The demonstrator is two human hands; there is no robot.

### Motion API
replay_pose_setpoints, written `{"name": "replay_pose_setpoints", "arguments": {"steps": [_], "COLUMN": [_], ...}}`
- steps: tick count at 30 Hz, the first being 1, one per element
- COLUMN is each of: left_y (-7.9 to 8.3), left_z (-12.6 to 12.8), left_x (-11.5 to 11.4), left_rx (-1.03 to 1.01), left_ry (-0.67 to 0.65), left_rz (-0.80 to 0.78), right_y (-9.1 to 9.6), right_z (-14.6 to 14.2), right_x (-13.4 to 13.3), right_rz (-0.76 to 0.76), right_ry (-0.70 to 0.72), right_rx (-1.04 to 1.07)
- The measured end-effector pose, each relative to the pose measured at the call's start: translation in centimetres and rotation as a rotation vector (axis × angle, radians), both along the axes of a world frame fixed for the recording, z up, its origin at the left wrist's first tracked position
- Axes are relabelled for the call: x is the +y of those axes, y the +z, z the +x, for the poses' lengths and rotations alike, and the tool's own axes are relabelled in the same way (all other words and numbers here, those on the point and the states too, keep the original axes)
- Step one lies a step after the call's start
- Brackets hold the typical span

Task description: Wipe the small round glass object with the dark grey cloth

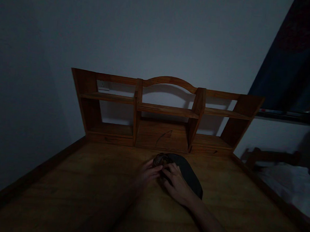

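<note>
A small, dark brown, rounded object (160, 159) with a shiny, uneven surface is between my two hands; the dim light hides its exact kind. My left hand (148, 172) is closed on its left side, thumb toward the front. From the right, my right hand (175, 183) reaches over with bent fingers, its fingertips pressed on the object. Behind and to the right of my right hand lies a dark, flat, rounded item (189, 172), possibly a pouch or a cap, partly covered by the hand.
The wooden desk top (101, 182) has raised side edges. A wooden shelf unit (168, 110) with several compartments stands at its back, against a pale wall (149, 35). At right are a dark curtained window (291, 68) and a bed with white bedding (292, 184).
</note>
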State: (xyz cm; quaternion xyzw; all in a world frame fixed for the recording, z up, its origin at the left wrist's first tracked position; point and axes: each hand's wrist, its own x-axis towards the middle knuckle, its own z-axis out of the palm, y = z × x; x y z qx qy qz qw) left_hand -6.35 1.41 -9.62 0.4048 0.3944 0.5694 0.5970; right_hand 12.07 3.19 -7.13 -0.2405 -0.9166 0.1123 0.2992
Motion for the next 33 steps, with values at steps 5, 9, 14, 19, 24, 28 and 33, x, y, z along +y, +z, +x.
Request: {"name": "replay_pose_setpoints", "arguments": {"steps": [5, 9, 14, 19, 24, 28, 33], "left_y": [-0.2, -0.2, -0.3, -0.2, 0.1, 0.0, 0.2], "left_z": [-0.2, -0.3, -0.2, -0.1, 0.0, 0.0, 0.1], "left_x": [0.3, 0.4, 0.5, 0.2, 0.1, 0.3, 0.1], "left_rx": [-0.047, -0.079, -0.021, 0.028, 0.018, 0.019, -0.007], "left_ry": [0.018, 0.034, 0.016, 0.003, 0.006, 0.015, 0.029], "left_rz": [-0.045, -0.077, -0.066, -0.058, -0.051, -0.081, -0.066], "right_y": [-0.5, -1.6, -2.0, -2.0, -2.0, -1.9, -1.7], "right_z": [0.1, -0.2, -0.1, 0.0, -0.2, -0.2, -0.1], "right_x": [1.0, 1.7, 1.8, 1.7, 1.8, 1.9, 1.6], "right_rz": [-0.096, -0.085, -0.109, -0.101, -0.102, -0.102, -0.109], "right_ry": [0.067, 0.079, 0.058, 0.068, 0.086, 0.094, 0.084], "right_rx": [0.131, 0.175, 0.122, 0.094, 0.124, 0.140, 0.136]}}
